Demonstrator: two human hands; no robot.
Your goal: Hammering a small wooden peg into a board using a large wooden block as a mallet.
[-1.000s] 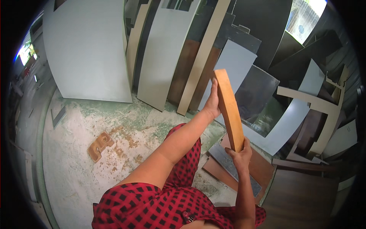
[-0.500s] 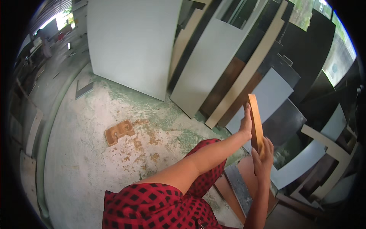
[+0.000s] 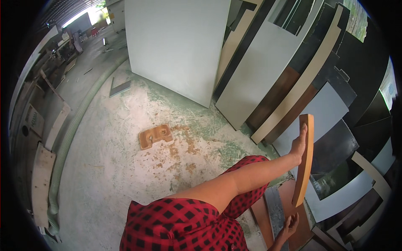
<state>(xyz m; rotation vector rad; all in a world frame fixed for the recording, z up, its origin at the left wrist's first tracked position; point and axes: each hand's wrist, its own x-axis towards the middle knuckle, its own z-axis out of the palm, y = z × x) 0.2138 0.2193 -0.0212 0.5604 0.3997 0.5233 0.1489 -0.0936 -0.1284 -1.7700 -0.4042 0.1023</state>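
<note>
My left hand (image 3: 299,144) is closed on a slim, slightly curved wooden piece (image 3: 304,175), light brown and held nearly upright at the right. Its fingers lie along the upper part of the piece. Below the lower end, my right hand (image 3: 289,226) is apart from the wood, its fingers loosely bent and spaced with nothing seen in them. Under it are a brown board (image 3: 289,201) and a dark grey strip (image 3: 274,209).
Large pale panels (image 3: 176,46) and dark sheets (image 3: 335,146) lean along the far and right sides. On the stained floor lies a brown moulded tray (image 3: 155,136) amid brown crumbs. A ribbed green hose (image 3: 72,134) curves along the left, near loose boards (image 3: 42,184).
My right hand has let go of the wooden piece and dropped down from it. My left hand keeps the piece, which has tilted the other way. The view has shifted.
</note>
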